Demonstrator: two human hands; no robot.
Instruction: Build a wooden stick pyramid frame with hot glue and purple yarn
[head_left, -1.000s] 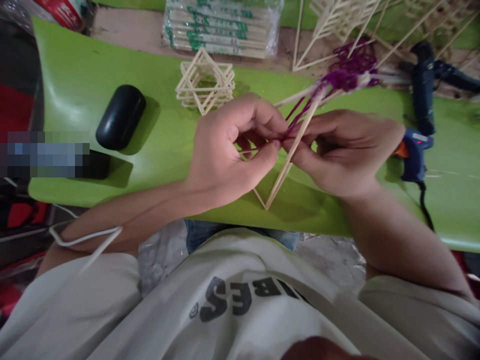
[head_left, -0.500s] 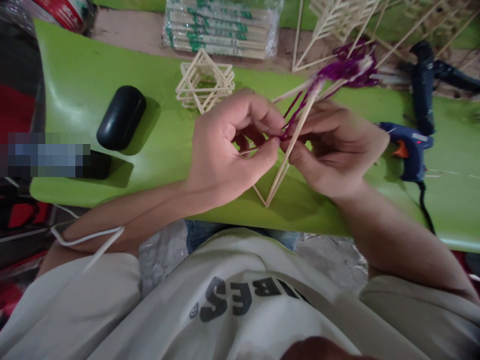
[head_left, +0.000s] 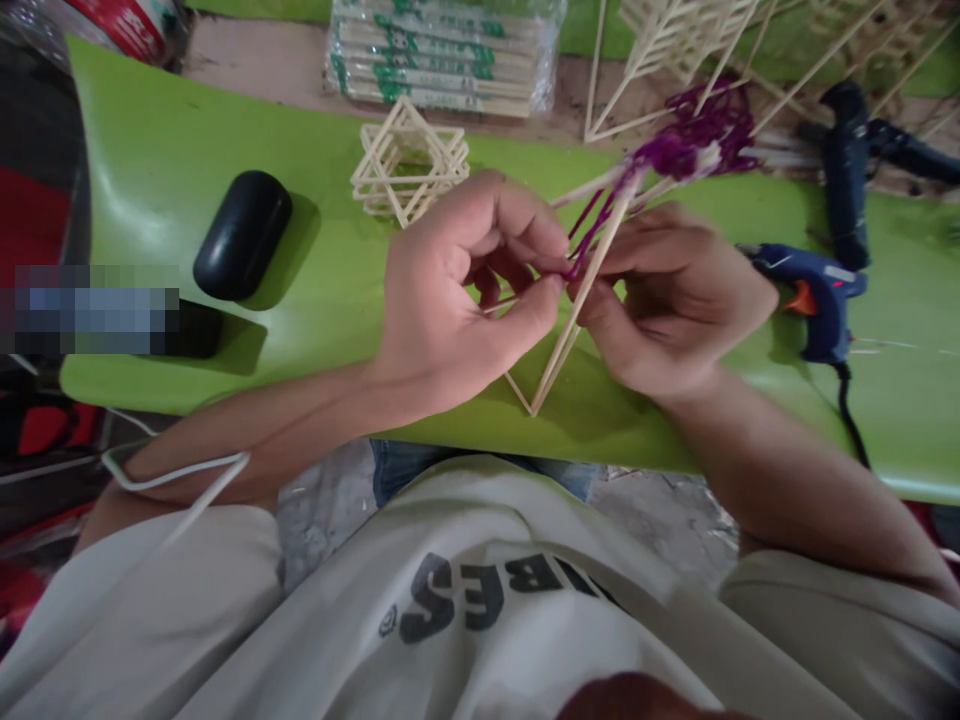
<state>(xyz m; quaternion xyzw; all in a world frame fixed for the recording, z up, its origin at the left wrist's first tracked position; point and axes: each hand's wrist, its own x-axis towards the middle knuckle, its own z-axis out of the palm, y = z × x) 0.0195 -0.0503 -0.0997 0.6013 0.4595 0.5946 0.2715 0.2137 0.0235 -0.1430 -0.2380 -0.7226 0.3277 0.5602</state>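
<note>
Thin wooden sticks joined into a pointed frame stand between my hands, the point down near the table's front edge. Purple yarn lies bunched at the frame's upper end, and strands of it run down to my fingertips. My left hand pinches the yarn between thumb and forefinger on the left of the sticks. Close on the right, my right hand has thumb and forefinger pressed together at the strands, partly behind the sticks; its other fingers are curled.
On the green table lie a black rounded case, a stick star lattice and a blue glue gun. Wrapped chopsticks, more stick frames and a dark tool are at the back.
The purple yarn and pale tip at the frame's upper end have shifted slightly left and down. My right fingertips have moved slightly right, while my left hand is nearly unchanged.
</note>
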